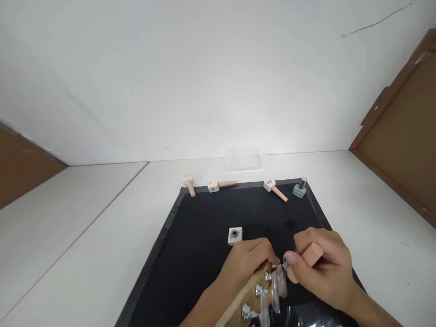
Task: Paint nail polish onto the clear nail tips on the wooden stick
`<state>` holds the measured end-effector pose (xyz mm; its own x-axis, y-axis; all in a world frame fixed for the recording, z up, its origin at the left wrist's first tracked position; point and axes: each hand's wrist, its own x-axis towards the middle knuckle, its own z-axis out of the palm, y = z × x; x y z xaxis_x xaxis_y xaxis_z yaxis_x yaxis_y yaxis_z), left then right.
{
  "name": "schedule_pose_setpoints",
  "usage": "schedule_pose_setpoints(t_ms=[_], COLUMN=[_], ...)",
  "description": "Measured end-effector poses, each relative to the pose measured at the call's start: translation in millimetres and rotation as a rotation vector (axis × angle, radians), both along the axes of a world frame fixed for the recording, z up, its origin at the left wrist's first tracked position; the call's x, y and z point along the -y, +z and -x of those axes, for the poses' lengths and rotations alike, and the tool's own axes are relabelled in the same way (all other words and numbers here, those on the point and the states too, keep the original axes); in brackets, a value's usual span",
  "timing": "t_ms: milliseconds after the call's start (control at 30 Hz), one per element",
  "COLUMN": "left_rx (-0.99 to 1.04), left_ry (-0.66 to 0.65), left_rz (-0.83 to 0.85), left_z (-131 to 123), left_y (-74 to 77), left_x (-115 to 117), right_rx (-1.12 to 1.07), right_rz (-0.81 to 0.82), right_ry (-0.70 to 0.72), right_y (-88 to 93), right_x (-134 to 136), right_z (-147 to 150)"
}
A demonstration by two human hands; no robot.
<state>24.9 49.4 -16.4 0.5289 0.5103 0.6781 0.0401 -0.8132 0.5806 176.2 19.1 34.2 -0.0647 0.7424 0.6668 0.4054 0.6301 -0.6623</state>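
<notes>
Hands over a black mat (190, 254): the left hand (247, 263), closed around a wooden holder (248, 293), tilts its row of clear nail tips (279, 281) toward the right hand (323, 268), apparently to steady the top tip. The right hand pinches a peach brush cap (311, 255), fingers curled, wrist low, brush end at that tip. An open white bottle (235, 235) stands just beyond the left hand, within reach

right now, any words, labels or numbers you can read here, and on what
Nothing is legible.
Left capped bottle: small label, too blurred to read.
Middle capped bottle: purple label, too blurred.
Right capped bottle: purple label, too blurred.
Teal bottle, open bottle: no text seen.
</notes>
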Motion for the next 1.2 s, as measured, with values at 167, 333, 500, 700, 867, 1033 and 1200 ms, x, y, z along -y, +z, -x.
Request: schedule_pose_setpoints(t_ms=[167, 333, 500, 700, 867, 1033, 1200], left_rx=[-0.038, -0.058, -0.052, -0.084, -0.098, -0.106, -0.125], left_ry=[0.028, 0.023, -0.015, 0.005, 0.056, 0.058, 0.06], left_rz=[0.044, 0.064, 0.091, 0.113, 0.139, 0.157, 0.153], left_z=[-1.8, 4.0, 6.7, 3.6, 4.4, 5.9, 2.6], left_y=[-0.6, -2.4, 0.0, 2.4, 1.0, 2.7, 3.0], left_x=[3.3, 5.7, 3.1, 2.1, 3.3, 3.8, 4.0], right_rx=[0.037, -0.011, -0.058, 0.0, 0.0, -0.044, 0.031], right_rz=[-0.029, -0.056, 0.003, -0.041, -0.08, -0.058, -0.094], right_ry=[-0.018, -0.067, 0.023, 0.01, -0.031, 0.009, 0.011], right_y=[-1.4, -4.4, -1.3, -1.9, -3.3, -1.0, -1.2], right_x=[-1.8, -1.1, -0.8, -2.0, -1.7, -2.2, -4.4], right_z=[-0.9, 1.0, 1.4, -1.0, 1.3, 1.7, -1.0])
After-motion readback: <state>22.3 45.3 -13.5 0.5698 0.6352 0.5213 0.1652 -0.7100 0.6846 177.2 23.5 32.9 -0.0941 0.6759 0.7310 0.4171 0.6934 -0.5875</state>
